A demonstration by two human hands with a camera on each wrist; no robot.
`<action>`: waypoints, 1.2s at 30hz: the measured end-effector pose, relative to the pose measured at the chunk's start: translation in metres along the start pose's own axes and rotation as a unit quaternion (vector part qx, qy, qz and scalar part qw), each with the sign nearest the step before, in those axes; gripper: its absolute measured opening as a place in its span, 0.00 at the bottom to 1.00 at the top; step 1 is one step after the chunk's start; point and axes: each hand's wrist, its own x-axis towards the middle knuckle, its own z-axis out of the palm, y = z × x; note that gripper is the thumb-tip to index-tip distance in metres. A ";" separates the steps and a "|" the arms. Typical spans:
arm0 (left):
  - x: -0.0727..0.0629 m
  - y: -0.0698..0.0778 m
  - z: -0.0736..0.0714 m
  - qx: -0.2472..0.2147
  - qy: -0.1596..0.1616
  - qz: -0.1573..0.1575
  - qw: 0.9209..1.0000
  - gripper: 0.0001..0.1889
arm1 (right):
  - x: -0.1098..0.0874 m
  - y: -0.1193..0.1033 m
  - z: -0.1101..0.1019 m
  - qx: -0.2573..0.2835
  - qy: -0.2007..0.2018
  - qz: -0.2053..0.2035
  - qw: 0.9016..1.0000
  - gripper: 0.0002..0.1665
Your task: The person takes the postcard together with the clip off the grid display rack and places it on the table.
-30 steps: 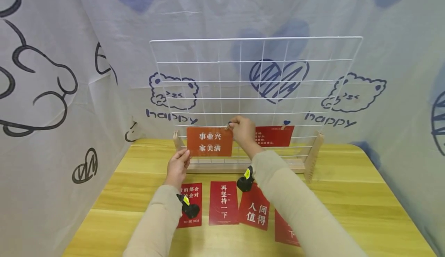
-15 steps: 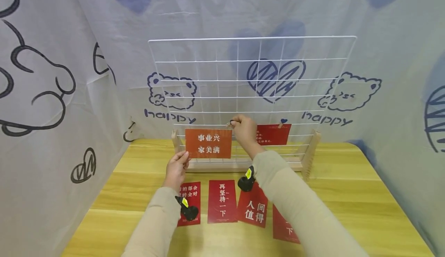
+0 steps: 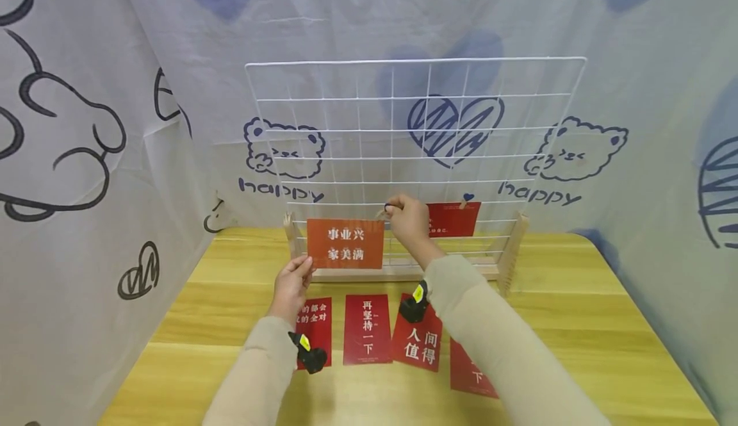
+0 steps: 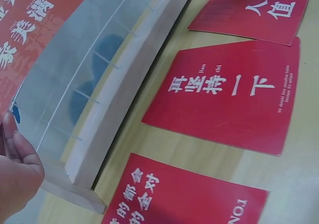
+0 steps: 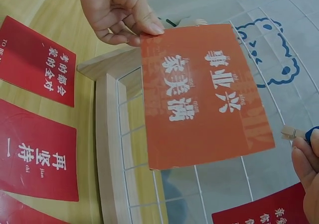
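Note:
My left hand (image 3: 291,285) pinches an orange-red card (image 3: 346,243) with white characters by its lower left corner, holding it in front of the white wire grid (image 3: 415,61). My right hand (image 3: 410,224) is beside the card's upper right corner. Between its thumb and finger is a small wooden clothespin (image 5: 291,132) with a blue end, apart from the card in the right wrist view. On the grid, behind and right of that hand, hangs a red card (image 3: 455,221), fixed by a clothespin (image 3: 463,204) with a blue heart. The right hand covers part of that card.
Several red cards lie in a row on the wooden table before the grid, among them a middle one (image 3: 368,330) and a tilted one (image 3: 416,346). The forearms partly cover the outer cards. The grid stands in a wooden base (image 3: 346,276). A printed cloth (image 3: 173,16) surrounds the table.
The orange-red card has sunk slightly against the grid. At first the right hand's clothespin was at the card's top right corner; now there is a gap between them. The view has shifted a little.

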 end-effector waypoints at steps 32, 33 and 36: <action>-0.035 -0.032 -0.028 0.026 -0.024 -0.027 0.999 0.09 | -0.043 0.048 -0.015 0.132 -0.060 0.098 0.984 0.08; -0.037 -0.033 -0.030 0.027 -0.025 -0.029 0.999 0.08 | -0.044 0.050 -0.016 0.139 -0.062 0.103 0.983 0.08; -0.042 -0.037 -0.033 0.025 -0.032 -0.033 0.999 0.08 | -0.049 0.053 -0.017 0.155 -0.068 0.114 0.979 0.09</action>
